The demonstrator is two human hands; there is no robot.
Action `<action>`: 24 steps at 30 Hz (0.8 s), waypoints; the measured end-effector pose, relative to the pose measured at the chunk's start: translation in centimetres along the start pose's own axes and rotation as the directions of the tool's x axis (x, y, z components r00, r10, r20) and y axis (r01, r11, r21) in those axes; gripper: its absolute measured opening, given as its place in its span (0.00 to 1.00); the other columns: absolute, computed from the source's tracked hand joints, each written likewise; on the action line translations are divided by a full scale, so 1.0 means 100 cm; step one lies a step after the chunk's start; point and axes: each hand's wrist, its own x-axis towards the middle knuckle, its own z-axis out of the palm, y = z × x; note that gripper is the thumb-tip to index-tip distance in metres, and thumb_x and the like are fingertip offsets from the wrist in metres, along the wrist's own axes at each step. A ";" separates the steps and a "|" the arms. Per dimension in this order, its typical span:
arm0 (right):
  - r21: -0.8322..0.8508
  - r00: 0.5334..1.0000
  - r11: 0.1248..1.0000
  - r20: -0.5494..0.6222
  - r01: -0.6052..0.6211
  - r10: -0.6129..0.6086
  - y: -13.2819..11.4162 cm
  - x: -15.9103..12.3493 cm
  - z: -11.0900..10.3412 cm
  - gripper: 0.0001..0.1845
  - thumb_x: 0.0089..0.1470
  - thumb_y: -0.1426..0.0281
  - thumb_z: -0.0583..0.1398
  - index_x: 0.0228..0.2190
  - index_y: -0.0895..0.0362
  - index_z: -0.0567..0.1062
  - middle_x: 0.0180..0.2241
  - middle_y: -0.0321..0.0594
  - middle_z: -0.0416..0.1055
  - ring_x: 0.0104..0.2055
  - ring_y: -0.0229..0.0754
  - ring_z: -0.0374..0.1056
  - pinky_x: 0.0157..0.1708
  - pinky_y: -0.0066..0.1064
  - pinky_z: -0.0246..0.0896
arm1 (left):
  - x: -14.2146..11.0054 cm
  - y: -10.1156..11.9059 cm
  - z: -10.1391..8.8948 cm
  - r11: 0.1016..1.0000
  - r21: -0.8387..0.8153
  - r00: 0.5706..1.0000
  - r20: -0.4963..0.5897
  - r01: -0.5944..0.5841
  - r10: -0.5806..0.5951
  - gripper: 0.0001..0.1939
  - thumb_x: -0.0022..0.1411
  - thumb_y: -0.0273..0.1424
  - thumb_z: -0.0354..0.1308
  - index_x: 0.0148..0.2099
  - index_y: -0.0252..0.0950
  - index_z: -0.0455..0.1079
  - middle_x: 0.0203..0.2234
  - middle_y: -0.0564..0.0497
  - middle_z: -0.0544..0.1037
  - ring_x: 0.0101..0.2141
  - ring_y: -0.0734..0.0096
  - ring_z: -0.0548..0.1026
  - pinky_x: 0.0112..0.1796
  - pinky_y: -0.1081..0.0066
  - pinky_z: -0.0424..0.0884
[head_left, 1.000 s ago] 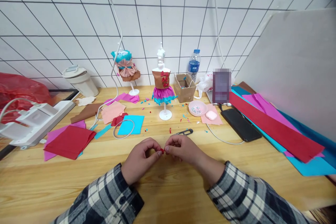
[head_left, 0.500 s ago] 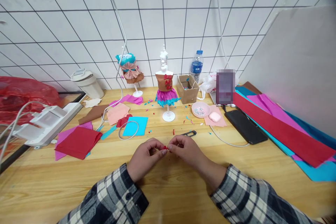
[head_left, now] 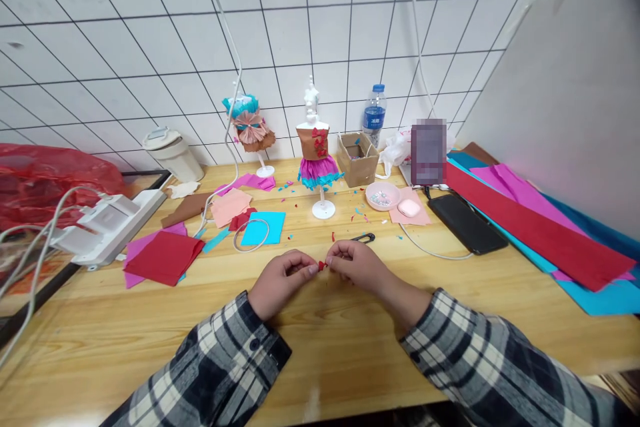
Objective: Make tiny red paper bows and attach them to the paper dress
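Both hands, left (head_left: 283,282) and right (head_left: 358,266), are pinching a tiny red paper piece (head_left: 322,266) above the worktop's (head_left: 320,353) front half; uneven pulling between the fingertips could be risking a tear.

A pale wooden desk (head_left: 320,353) carries everything. At its far middle stands a dress form (head_left: 314,145) in a brown top and magenta skirt, with a second dress form (head_left: 254,130) and a lidded cup (head_left: 176,155) farther left. Right of the middle are a cardboard box (head_left: 358,167) and a bottle (head_left: 374,117). Nearer lie a pink dish (head_left: 383,205), a pink square sheet (head_left: 423,215) under a small case, and a black phone (head_left: 468,221). Red sheets (head_left: 164,257) and a blue square (head_left: 273,227) lie left, and long paper strips (head_left: 540,227) right. Small scraps (head_left: 333,237) dot the middle.
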 end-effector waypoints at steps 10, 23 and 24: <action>0.045 0.999 0.999 0.032 -0.003 0.002 0.003 0.000 0.002 0.06 0.47 0.67 0.60 0.26 0.58 0.71 0.20 0.31 0.66 0.17 0.30 0.56 0.17 0.23 0.50 | 0.001 -0.005 0.004 0.999 -0.030 0.999 -0.034 -0.020 0.019 0.11 0.52 0.37 0.62 0.31 0.34 0.75 0.30 0.48 0.74 0.33 0.66 0.71 0.38 0.68 0.66; -0.051 0.988 0.993 -0.110 0.108 -0.113 0.004 -0.005 0.011 0.09 0.45 0.66 0.63 0.29 0.60 0.77 0.24 0.36 0.71 0.21 0.31 0.56 0.21 0.25 0.51 | 0.001 -0.008 0.010 0.993 -0.118 0.982 -0.186 0.007 -0.029 0.13 0.51 0.40 0.62 0.30 0.34 0.76 0.28 0.47 0.75 0.32 0.66 0.71 0.37 0.68 0.66; -0.058 0.989 0.993 -0.106 0.098 -0.104 0.004 -0.005 0.011 0.09 0.45 0.66 0.62 0.29 0.60 0.77 0.24 0.36 0.71 0.21 0.31 0.56 0.21 0.25 0.52 | 0.001 -0.008 0.010 0.994 -0.110 0.982 -0.187 0.009 -0.030 0.13 0.51 0.40 0.62 0.30 0.34 0.76 0.28 0.48 0.75 0.32 0.66 0.71 0.37 0.68 0.66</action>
